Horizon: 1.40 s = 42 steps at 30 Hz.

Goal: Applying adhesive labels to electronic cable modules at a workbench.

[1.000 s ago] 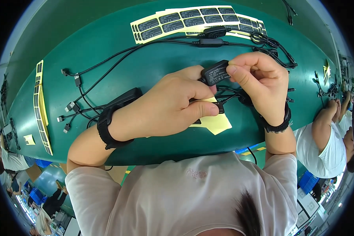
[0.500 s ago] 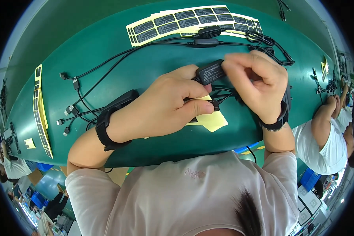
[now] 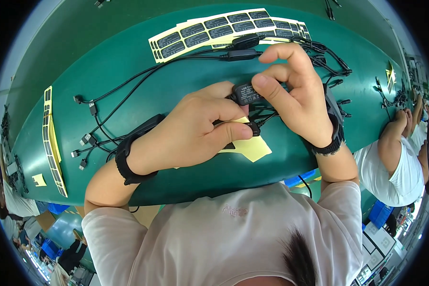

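Head view: both hands meet over the middle of the green desk (image 3: 128, 62). Left hand (image 3: 195, 128) curled, thumb and fingers closed on a small black adapter block (image 3: 247, 93), held just above the desk. Right hand (image 3: 295, 95) pinches the same block from the far side, thumb pressed on its labelled face, index finger arched over the top. Thin black cable (image 3: 267, 114) trails from the block down between the hands.

Under the hands: yellow backing paper (image 3: 252, 148), flat on the desk. Sheets of black labels on yellow backing (image 3: 214, 29) lie further away; another label strip (image 3: 50, 138) runs along the left edge. Loose black cables with plugs (image 3: 88, 138) spread to the left.

Judgement: block looks light, rigid, smooth plastic, so it may slip. Best held by its long side edges, leaving the flat face free. Cable is limp and will drag; keep it slack.

Another person's arm (image 3: 395, 143) at far right.
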### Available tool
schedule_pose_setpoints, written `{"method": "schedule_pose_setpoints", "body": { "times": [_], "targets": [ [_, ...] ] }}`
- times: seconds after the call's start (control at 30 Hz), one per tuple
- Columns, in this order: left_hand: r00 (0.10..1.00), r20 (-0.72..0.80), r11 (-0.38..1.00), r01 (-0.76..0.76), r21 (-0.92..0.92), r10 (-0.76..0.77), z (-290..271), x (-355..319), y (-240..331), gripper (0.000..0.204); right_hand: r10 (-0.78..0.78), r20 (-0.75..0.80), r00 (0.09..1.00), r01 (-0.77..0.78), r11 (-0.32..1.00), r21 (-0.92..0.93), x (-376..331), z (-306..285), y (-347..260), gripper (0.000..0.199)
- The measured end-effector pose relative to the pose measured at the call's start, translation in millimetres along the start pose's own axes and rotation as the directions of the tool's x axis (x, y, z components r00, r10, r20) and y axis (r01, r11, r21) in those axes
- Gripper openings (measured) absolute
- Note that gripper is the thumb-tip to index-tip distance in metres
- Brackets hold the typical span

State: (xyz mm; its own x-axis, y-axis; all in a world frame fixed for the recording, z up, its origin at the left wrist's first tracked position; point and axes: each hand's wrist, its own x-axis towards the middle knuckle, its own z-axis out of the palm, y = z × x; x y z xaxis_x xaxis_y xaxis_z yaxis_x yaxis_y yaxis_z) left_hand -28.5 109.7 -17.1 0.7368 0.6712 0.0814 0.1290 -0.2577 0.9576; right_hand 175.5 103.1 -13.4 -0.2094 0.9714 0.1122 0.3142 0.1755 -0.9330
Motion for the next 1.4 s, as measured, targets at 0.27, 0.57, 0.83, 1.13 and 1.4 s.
{"method": "schedule_pose_setpoints", "body": {
  "times": [0.27,0.57,0.83,1.13,1.4],
  "targets": [
    [0.996,0.017,0.996,0.085,-0.014,-0.084,-13.3,-1.6,12.0,0.019,0.106,0.264,0.959,-0.098,0.994,-0.046,11.4,-67.7,-7.4,0.021],
    [0.985,0.124,0.992,0.125,-0.022,-0.121,-29.0,-9.0,31.1,0.017,0.058,0.243,0.968,-0.066,0.998,0.024,-6.6,-117.4,-21.0,0.011],
    [0.963,-0.188,0.969,0.157,-0.193,-0.194,-81.5,-41.1,85.2,0.015,-0.390,0.226,0.893,0.430,0.583,-0.690,-3.8,-154.8,-91.0,0.010],
    [0.790,-0.175,0.784,0.609,0.118,-0.587,-119.6,-21.1,7.7,0.021,-0.416,0.336,0.845,0.517,0.477,-0.711,40.4,-113.4,35.4,0.015],
    [0.878,-0.456,0.951,0.250,0.181,-0.145,-49.7,-10.2,56.3,0.019,-0.410,0.116,0.905,0.426,0.865,-0.267,16.1,-61.6,-25.2,0.024]
  ]
}}
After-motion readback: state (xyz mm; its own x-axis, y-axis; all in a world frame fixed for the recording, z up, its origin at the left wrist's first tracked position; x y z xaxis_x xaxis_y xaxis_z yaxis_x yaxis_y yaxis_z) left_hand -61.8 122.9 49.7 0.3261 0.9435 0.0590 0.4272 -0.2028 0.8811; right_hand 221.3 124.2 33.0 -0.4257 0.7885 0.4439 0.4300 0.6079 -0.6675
